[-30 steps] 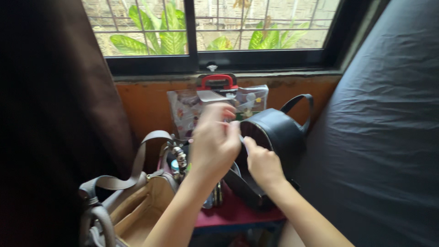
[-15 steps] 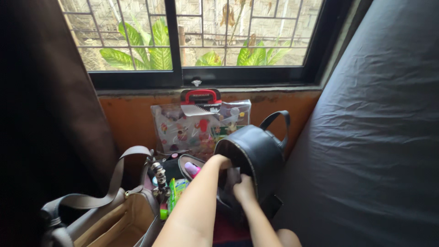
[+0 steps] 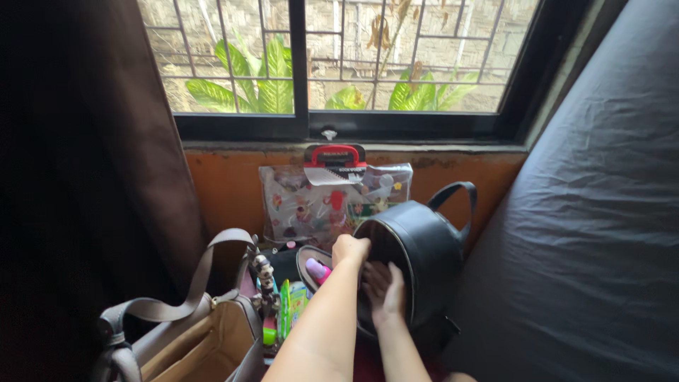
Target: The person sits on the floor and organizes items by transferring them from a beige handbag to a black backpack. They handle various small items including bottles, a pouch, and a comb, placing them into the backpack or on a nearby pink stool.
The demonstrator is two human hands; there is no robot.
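Observation:
A round black leather bag [image 3: 424, 247] with a top handle stands tilted below the window, its opening turned toward me. My left hand [image 3: 350, 250] is closed on the near rim of that opening, the arm reaching up from the bottom of the view. My right hand [image 3: 384, 288] lies just below it with fingers spread, reaching into the bag's dark mouth; I see nothing in it. What is inside the bag is hidden.
A taupe handbag [image 3: 212, 339] with long straps gapes open at the lower left. Between the bags lie a pink item [image 3: 317, 270], a green packet [image 3: 293, 304] and a small keychain figure [image 3: 264, 272]. A clear printed pouch with a red handle [image 3: 332, 194] leans on the wall. Dark curtain [image 3: 106, 177] left, dark mattress [image 3: 601, 212] right.
My left hand has come down from in front of the clear pouch to the black bag's rim. My right hand has moved into the bag's opening. The view has tilted up toward the window.

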